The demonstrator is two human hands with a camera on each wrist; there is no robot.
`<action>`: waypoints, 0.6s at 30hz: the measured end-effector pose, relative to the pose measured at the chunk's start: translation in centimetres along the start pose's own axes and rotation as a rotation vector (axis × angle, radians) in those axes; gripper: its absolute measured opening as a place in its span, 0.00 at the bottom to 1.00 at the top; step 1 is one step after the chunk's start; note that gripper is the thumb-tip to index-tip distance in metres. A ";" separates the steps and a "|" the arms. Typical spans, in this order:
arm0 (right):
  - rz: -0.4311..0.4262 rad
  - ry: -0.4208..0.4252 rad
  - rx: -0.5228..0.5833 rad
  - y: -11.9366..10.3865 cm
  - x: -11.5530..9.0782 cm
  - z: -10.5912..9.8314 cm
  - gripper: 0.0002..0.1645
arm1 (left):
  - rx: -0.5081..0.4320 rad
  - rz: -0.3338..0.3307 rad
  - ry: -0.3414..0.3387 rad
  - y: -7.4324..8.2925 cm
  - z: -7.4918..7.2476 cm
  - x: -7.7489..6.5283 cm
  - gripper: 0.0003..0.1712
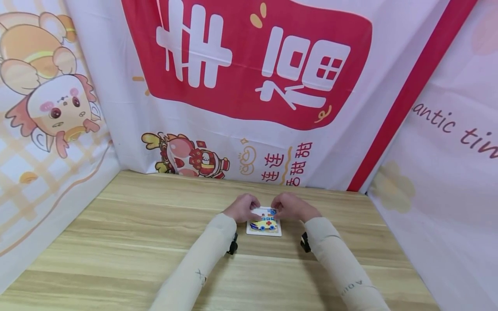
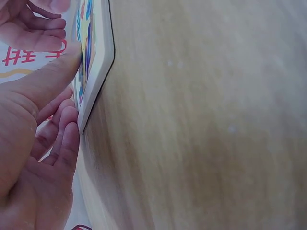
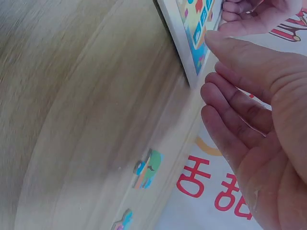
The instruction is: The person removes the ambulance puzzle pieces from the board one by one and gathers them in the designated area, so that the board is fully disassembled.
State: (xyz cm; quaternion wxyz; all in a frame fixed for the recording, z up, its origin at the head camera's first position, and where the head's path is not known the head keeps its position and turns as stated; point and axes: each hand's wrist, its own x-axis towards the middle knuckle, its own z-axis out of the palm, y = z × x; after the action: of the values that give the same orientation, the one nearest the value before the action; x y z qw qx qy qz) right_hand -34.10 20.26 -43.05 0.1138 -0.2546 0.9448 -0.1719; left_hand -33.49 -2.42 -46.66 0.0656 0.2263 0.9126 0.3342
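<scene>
A small white-framed jigsaw puzzle (image 1: 263, 232) with a yellow ambulance picture lies on the wooden table between both hands. My left hand (image 1: 244, 208) holds its far left side. In the left wrist view, the left thumb (image 2: 57, 72) presses on the picture while the other fingers sit at the frame's edge. At the far right corner, my right hand (image 1: 292, 206) grips the puzzle, its thumb (image 3: 230, 45) over the picture and its curled fingers beyond the edge. Both hands partly cover the picture's upper part.
Two loose puzzle pieces, one green and blue (image 3: 151, 170) and one partly cut off (image 3: 123, 221), lie on the table to the right. Behind the table (image 1: 136, 242) hangs a printed cloth (image 1: 249, 108). More cloth walls stand at left (image 1: 46, 181) and right (image 1: 439, 181).
</scene>
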 end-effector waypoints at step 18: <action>0.074 -0.043 0.059 -0.1 0.4 0.0 0.14 | 0.033 -0.023 -0.067 1.4 -0.3 0.4 0.23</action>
State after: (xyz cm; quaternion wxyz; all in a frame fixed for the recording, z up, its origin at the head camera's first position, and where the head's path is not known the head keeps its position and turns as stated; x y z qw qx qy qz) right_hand -34.38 20.01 -43.10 0.1478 -0.2198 0.9454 -0.1900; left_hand -33.41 -1.54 -45.52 0.0965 0.2279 0.9178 0.3104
